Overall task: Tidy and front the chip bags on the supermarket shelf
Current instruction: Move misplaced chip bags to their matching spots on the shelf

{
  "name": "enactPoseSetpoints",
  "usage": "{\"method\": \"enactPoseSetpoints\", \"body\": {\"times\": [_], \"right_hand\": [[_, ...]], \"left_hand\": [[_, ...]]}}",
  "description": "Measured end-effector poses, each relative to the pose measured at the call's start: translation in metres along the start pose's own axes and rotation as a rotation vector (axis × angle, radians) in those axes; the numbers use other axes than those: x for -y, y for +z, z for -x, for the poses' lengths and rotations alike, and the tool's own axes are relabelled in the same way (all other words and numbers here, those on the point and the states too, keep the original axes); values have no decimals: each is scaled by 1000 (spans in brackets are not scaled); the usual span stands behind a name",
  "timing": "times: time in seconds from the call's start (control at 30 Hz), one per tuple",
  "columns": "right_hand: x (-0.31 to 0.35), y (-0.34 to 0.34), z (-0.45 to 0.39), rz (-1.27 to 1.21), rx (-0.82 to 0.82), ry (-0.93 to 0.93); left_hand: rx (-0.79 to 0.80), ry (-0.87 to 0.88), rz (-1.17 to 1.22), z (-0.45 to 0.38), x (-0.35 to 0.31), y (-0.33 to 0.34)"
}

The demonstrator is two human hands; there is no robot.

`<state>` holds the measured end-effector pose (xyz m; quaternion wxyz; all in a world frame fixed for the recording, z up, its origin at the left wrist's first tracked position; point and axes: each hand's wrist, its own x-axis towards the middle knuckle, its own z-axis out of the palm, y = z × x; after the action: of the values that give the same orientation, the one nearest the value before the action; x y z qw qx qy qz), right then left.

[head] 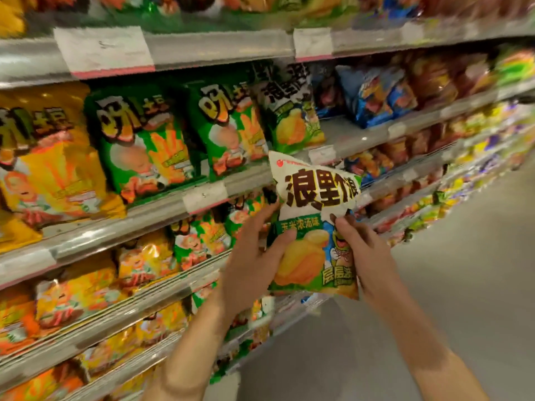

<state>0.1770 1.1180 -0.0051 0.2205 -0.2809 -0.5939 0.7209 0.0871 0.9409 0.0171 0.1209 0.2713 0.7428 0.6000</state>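
Supermarket aisle, tiered shelving of snack bags, grey floor to the right.

Left hand (254, 256): fingers curled round left edge of white-and-green chip bag (314, 227), thumb across its front.
Right hand (362, 247): pinching same bag at right edge.
Bag: held in the air, upright, label facing out, just off the shelf edge (246, 180), below a matching bag (289, 111) standing on that shelf.
Neighbours: green bags (144, 140), yellow bag (43, 157), blue bags (373, 94).

Advice: seat upright in front of the matching bag, label forward, flush with edge; grip lightly, avoid crushing.
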Motion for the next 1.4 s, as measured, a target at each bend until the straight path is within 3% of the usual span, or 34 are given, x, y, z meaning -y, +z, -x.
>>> {"method": "enactPoseSetpoints", "body": {"times": [0.37,0.63,0.87,1.03,1.13,1.4], "right_hand": [[66,-81,-146,140,-95,-130],[110,-91,-252,182,-43,-196],[137,-82,-341,316,169,-272],[166,-74,-409,314,240,-349],[172,-58,-441,363,333,-415],[157,-39,-467,390,430,-489]], "left_hand": [[101,43,148,-169,-10,108],[19,117,136,-261,-22,138],[-199,160,-128,-302,-31,139],[-690,248,-543,-313,-43,125],[-928,147,-694,-325,-35,110],[-917,-164,-711,-329,-35,115]]}}
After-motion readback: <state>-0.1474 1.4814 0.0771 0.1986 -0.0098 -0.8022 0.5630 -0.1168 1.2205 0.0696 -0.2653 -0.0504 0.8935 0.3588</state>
